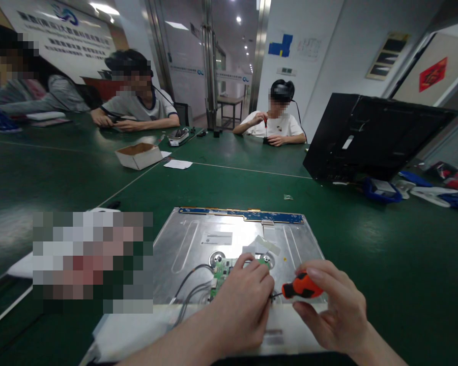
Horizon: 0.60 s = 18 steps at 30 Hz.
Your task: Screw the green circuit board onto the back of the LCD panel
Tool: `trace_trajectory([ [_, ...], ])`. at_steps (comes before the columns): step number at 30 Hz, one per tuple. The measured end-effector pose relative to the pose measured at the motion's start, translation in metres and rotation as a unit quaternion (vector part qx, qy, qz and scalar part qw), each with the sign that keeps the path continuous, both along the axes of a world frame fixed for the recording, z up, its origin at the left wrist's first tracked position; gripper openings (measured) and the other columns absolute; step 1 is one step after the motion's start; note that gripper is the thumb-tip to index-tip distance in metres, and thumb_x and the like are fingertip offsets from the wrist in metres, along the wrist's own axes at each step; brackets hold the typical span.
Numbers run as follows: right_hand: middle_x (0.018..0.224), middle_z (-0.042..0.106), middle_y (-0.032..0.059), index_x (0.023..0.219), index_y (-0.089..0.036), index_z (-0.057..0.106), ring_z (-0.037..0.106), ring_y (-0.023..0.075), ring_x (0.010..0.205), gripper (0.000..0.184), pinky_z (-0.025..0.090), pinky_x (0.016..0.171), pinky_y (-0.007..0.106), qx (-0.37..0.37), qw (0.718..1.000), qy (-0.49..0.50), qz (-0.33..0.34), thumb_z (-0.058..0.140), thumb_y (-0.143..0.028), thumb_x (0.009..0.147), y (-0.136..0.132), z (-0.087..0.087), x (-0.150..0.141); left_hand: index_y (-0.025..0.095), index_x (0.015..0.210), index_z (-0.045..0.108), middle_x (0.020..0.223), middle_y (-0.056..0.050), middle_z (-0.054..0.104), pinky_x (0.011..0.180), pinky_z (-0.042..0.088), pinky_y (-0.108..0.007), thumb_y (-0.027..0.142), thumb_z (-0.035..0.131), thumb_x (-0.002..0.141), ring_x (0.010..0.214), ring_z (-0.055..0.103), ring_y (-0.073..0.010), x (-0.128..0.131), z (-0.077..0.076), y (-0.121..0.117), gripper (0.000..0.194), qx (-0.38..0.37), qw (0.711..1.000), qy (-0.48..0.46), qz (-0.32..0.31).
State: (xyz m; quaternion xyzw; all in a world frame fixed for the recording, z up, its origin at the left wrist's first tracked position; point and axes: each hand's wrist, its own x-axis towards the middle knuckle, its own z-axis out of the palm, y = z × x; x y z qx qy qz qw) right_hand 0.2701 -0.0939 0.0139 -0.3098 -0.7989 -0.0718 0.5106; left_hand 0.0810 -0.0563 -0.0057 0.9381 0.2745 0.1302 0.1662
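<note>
At the near half of the metal panel point(213, 223), the L hand point(244, 300) curls over the green PCB point(221, 269) on it; whether it pinches anything can't be told. The R hand point(339, 305) has its fingers about the orange-and-black screwdriver point(301, 286), thumb spread below; tip hidden. Good technique (judged): tip fully seated, shaft upright to any screw, light pressure, L fingers clear of slips. Beyond the panel, to R on the counter point(366, 254): blue tray point(368, 193) w/ grey box point(383, 187). Farther, to L: open carton point(141, 161), contents indistinct.
</note>
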Motion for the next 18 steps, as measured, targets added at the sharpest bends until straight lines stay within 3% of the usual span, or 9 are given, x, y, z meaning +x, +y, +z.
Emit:
trace_trajectory([
  [4,0.104,0.068,0.0137,0.14,-0.015,0.039,0.068,0.0227,0.092,0.062,0.058,0.065,0.032,-0.018,1.0,-0.006,0.018,0.05,-0.005,0.08,-0.0011,-0.0015,0.0006,0.018,0.094,0.059,0.095,-0.009,0.063,0.101,0.032,-0.048,0.019,0.052,0.082,0.093,0.056,-0.0259,0.0,-0.0004,0.0004,0.014,0.007,1.0,0.007,-0.005],
  [9,0.083,0.066,0.0043,0.136,-0.023,0.045,0.064,0.0171,0.067,0.059,0.053,0.053,0.027,-0.003,1.0,0.018,-0.019,0.06,-0.01,0.08,-0.0001,-0.0054,-0.0009,0.018,0.092,0.059,0.094,-0.008,0.062,0.102,0.031,-0.047,0.019,0.051,0.083,0.091,0.056,-0.0248,0.0004,-0.0023,0.0001,0.012,0.011,1.0,0.006,0.003],
  [12,0.081,0.064,0.0031,0.135,-0.023,0.046,0.061,0.0154,0.062,0.059,0.051,0.049,0.025,0.014,0.999,0.014,-0.027,0.062,-0.01,0.08,0.0007,-0.0059,-0.0007,0.018,0.091,0.059,0.094,-0.008,0.063,0.102,0.03,-0.047,0.019,0.052,0.083,0.091,0.056,-0.0247,0.0005,-0.0028,-0.0007,0.011,0.012,1.0,0.003,0.004],
  [18,0.11,0.063,0.0149,0.142,-0.013,0.038,0.065,0.0234,0.098,0.062,0.057,0.07,0.033,-0.024,0.999,-0.008,0.023,0.05,-0.006,0.081,-0.001,-0.0067,0.0027,0.018,0.092,0.059,0.094,-0.008,0.063,0.101,0.031,-0.047,0.02,0.052,0.084,0.093,0.056,-0.0249,0.0007,-0.0008,0.0007,0.011,0.009,1.0,0.003,0.0],
])
